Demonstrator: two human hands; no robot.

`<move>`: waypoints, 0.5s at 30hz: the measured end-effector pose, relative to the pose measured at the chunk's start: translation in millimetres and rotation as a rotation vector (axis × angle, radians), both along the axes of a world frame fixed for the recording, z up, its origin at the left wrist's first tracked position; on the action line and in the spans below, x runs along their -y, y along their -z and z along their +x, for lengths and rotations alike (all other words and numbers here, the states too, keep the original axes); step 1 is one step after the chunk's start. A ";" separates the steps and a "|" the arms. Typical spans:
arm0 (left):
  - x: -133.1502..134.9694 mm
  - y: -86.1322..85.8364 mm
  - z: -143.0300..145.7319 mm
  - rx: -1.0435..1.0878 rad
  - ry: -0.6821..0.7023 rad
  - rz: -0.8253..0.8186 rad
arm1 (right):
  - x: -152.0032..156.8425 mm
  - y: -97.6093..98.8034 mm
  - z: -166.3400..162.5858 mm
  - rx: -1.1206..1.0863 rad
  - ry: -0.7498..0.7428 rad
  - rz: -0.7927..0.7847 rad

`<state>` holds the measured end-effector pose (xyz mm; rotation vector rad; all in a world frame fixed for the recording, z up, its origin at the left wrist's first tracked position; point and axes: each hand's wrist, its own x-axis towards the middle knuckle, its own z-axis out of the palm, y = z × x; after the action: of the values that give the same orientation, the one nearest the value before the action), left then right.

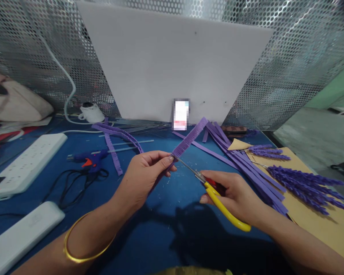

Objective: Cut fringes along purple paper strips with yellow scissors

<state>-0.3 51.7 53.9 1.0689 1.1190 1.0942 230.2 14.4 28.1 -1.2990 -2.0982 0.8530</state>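
Note:
Between thumb and fingers, my left hand (149, 173) pinches the end of a fringed purple strip (190, 138), which rises up and to the right. A thin wire (186, 165) runs from that pinch down to the jaws of the pliers. My right hand (232, 194) grips the pliers (226, 210), whose long yellow handle sticks out below the palm; a red part shows beneath the fingers. The jaws meet the wire's lower end, though how firmly they bite I cannot tell. Behind my left hand lie more purple strips (113, 152).
A blue glue gun (94, 158) with a black cord and white power strips (31, 162) lie on the left. Along the right are loose purple strips (246, 168) and purple flower stems (301, 183) on brown paper (301, 225). A lit phone (180, 114) leans against a white board (172, 65).

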 end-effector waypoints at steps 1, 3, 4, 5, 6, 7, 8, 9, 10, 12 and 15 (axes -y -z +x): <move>0.3 0.0 0.1 -0.014 -0.004 0.017 | 0.5 1.2 -0.5 -0.002 0.002 0.006; 1.0 0.6 0.2 -0.038 -0.002 0.038 | 1.5 3.1 -1.7 -0.021 0.014 0.025; 1.4 1.0 0.4 -0.043 0.003 0.038 | 1.8 3.5 -2.2 -0.026 0.015 0.033; 2.0 1.4 0.6 -0.045 0.007 0.034 | 1.9 3.5 -2.7 -0.027 0.011 0.034; 2.5 1.7 0.8 -0.043 0.008 0.028 | 1.9 3.1 -3.0 -0.024 0.004 0.030; 3.1 1.8 1.0 -0.039 0.007 0.024 | 1.9 2.4 -3.2 -0.021 -0.003 0.022; 3.5 1.7 1.3 -0.035 0.010 0.022 | 1.8 1.7 -3.2 -0.020 -0.006 0.013; 3.8 1.5 1.5 -0.029 0.016 0.020 | 1.8 1.0 -3.1 -0.023 -0.009 0.005; 3.9 1.2 1.6 -0.022 0.022 0.020 | 1.8 0.6 -2.9 -0.028 -0.011 0.000; 3.8 0.7 1.7 -0.012 0.028 0.024 | 2.1 0.7 -2.8 -0.035 -0.011 -0.007; 3.1 1.3 1.7 -0.006 0.029 0.033 | 2.9 2.2 -3.2 -0.043 -0.006 -0.024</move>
<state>1.3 48.6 52.5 1.1116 1.0907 1.0907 227.1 11.5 26.0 -1.2758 -2.0659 0.9034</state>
